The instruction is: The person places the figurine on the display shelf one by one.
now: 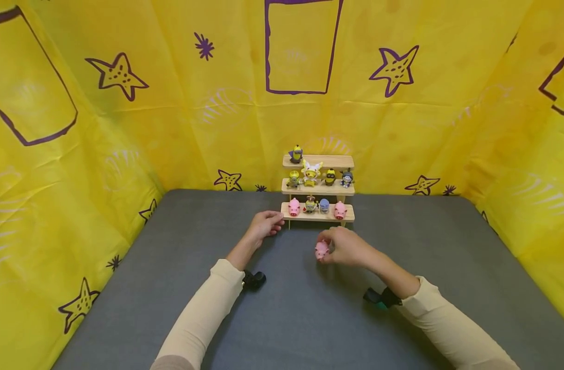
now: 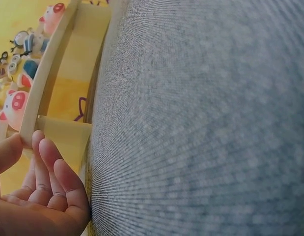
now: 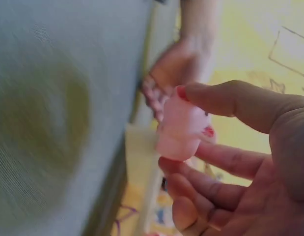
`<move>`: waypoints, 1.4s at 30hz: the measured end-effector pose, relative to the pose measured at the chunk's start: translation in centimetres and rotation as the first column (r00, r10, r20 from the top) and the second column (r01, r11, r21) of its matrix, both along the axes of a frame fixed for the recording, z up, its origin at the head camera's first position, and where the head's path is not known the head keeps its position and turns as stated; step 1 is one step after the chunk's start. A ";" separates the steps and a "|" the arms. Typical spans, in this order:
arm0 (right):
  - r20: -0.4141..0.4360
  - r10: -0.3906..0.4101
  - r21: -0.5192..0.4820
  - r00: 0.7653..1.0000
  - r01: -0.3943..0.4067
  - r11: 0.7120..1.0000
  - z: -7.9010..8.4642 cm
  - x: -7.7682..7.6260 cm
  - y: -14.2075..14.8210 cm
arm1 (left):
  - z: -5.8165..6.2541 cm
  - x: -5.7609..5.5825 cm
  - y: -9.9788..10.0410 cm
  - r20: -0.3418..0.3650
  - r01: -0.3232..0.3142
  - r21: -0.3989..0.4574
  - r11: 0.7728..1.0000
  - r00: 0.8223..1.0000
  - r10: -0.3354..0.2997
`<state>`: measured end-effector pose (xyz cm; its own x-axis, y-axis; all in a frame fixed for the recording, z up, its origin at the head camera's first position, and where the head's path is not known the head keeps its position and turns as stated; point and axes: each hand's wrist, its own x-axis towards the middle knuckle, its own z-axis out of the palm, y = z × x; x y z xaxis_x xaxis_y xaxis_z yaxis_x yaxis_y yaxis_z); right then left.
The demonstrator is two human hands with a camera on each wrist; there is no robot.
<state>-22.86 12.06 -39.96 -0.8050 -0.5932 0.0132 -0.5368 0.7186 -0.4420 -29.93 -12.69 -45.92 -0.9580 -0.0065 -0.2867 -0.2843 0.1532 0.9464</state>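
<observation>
A pink pig figurine point(image 1: 322, 250) is pinched between the thumb and fingers of my right hand point(image 1: 346, 246), above the table in front of the stand. In the right wrist view the same pig point(image 3: 181, 129) looks slightly blurred. My left hand point(image 1: 265, 225) holds the left end of the lowest tier of a three-tier wooden display stand point(image 1: 319, 217), thumb on one side and fingertips on the other. On that tier a pink pig point(image 1: 294, 207), a crowned yellow figure point(image 1: 311, 205), a blue figure point(image 1: 324, 206) and another pink pig point(image 1: 340, 210) stand in a row.
The middle tier carries several figures, among them a white-and-yellow one point(image 1: 311, 173). One yellow figure point(image 1: 296, 154) is on the top tier's left end. A grey cloth-covered table point(image 1: 207, 231) lies under the stand, with a yellow patterned curtain point(image 1: 235, 128) behind and at both sides.
</observation>
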 end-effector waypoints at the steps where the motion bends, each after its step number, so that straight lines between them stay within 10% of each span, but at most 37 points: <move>1: 0.004 -0.005 -0.023 1.000 0.006 1.000 0.5 -0.4 0.2 | 0.0 0.0 0.0 -0.002 0.001 0.002 1.000 1.000 -0.001; 22: -0.056 -0.192 -0.318 0.980 0.165 0.934 8.1 -9.6 3.5 | 0.3 -0.4 -0.1 0.001 -0.009 0.024 1.000 1.000 0.009; 42: 0.032 -0.371 -0.245 0.928 0.367 0.897 8.1 -16.5 2.8 | 0.3 -0.4 -0.1 0.016 0.011 0.013 1.000 1.000 -0.011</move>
<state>-39.38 14.84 -31.82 -0.9640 -0.2306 0.1325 -0.2620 0.7385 -0.6212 -30.33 -12.81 -45.67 -0.9533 0.0081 -0.3018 -0.2975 0.1440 0.9438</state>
